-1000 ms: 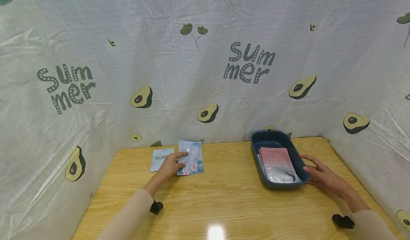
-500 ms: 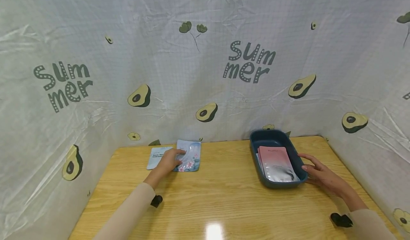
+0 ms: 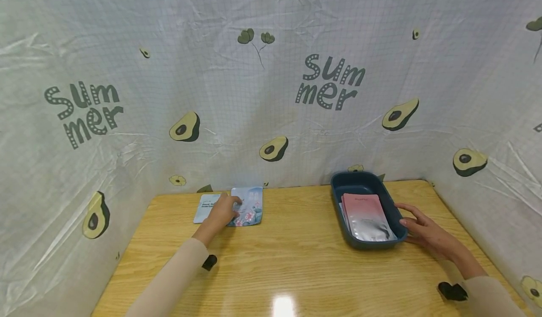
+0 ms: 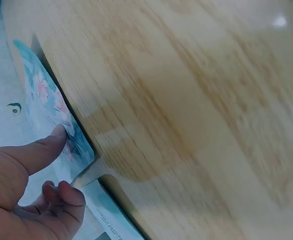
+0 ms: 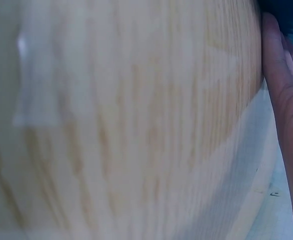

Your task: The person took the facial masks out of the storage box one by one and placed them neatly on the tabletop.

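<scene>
My left hand (image 3: 222,212) is at the back left of the table, pinching a pale blue sheet mask packet (image 3: 251,209) with pink flowers by its left edge. In the left wrist view, the thumb lies on the flowered face of the packet (image 4: 49,95) and the other fingers curl under its edge, which is raised. Partly covered by this hand is a flat light blue packet (image 3: 204,210) with dark print. My right hand (image 3: 432,234) rests against the right wall of a dark blue bin (image 3: 360,179), fingers fairly straight. A pink and silver packet (image 3: 366,216) lies inside on other packets.
The wooden table (image 3: 296,260) runs up to a white printed curtain (image 3: 228,96) hanging behind it and at both sides. Bare wood lies between the flowered packet and the bin.
My left hand has shifted slightly left over the flowered packet and now grips its edge, which has been drawn a little left. The right hand and bin stay put.
</scene>
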Available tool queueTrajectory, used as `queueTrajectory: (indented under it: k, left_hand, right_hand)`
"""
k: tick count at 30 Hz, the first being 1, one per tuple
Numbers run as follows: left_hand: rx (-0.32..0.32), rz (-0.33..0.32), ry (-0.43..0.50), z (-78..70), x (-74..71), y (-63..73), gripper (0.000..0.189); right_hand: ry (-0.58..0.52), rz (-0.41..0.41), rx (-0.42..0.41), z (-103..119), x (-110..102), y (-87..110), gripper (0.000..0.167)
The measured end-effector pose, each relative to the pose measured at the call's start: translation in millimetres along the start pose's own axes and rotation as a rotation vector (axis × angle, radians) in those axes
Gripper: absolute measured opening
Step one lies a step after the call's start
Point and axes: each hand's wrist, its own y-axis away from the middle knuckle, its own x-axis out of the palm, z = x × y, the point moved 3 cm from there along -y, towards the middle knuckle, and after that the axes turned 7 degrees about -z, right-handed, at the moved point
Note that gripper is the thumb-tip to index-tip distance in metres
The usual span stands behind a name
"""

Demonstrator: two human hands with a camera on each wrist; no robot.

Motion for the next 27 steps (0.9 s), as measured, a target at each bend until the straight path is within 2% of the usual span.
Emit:
queueTrajectory:
  k: [6, 9, 13, 16, 18, 23, 27]
  left_hand:
    - [-0.026, 0.012, 0.013, 2.4, 3.8, 4.1, 0.031]
    - [-0.018, 0.012, 0.004, 2.0, 4.1, 4.5, 0.030]
    - [0.010, 0.018, -0.004, -9.9, 6.3, 5.4, 0.030]
    - [0.049, 0.026, 0.046, -32.0, 9.0, 8.0, 0.038]
    - [0.086, 0.026, 0.110, -52.4, 10.0, 8.7, 0.043]
    - [0.220, 0.026, 0.191, -113.8, 7.4, 0.0, 0.048]
    - [0.296, 0.061, 0.209, -163.0, 0.1, -7.7, 0.047]
  right_hand:
    - [-0.005, 0.006, -0.003, -3.0, 2.3, 4.9, 0.057]
    - [-0.008, 0.011, -0.002, -3.1, 3.0, 5.2, 0.057]
    - [0.002, 0.006, 0.000, -3.5, 3.2, 5.2, 0.056]
    - [0.011, 0.004, 0.008, -3.9, 3.6, 5.1, 0.056]
    - [0.017, 0.008, 0.010, -3.2, 4.0, 4.8, 0.057]
    - [-0.001, -0.001, 0.000, -0.4, 3.3, 3.1, 0.058]
    - [-0.013, -0.005, 0.003, -0.2, 3.6, 2.5, 0.058]
